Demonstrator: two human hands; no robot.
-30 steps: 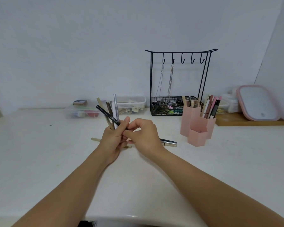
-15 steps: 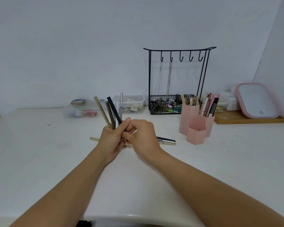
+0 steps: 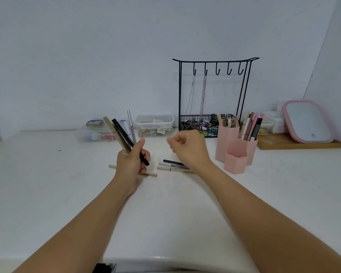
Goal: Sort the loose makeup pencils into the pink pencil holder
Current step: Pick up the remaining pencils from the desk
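The left hand (image 3: 132,163) is raised above the white table (image 3: 47,184), its fingers and thumb curled round a bunch of pencils (image 3: 122,134) that fan upward and lean left: a beige one, a darker brown one, a black one whose lower end sticks out below the fingers, and a silver one standing nearly upright. The right hand (image 3: 189,149) is in the air just to the right, apart from the left hand, fingers curled in with nothing seen between them; it is blurred. Under and just nearer than the right hand, a few loose pencils (image 3: 172,165) lie side by side flat on the table, black, grey and beige. Another beige pencil (image 3: 152,174) lies flat behind the left hand, mostly hidden by it. The pink pencil holder (image 3: 235,152) stands to the right of both hands, with pencils and brushes upright in its two taller tubes. Behind it stands a black wire rack (image 3: 215,95) with chains hanging from its hooks.
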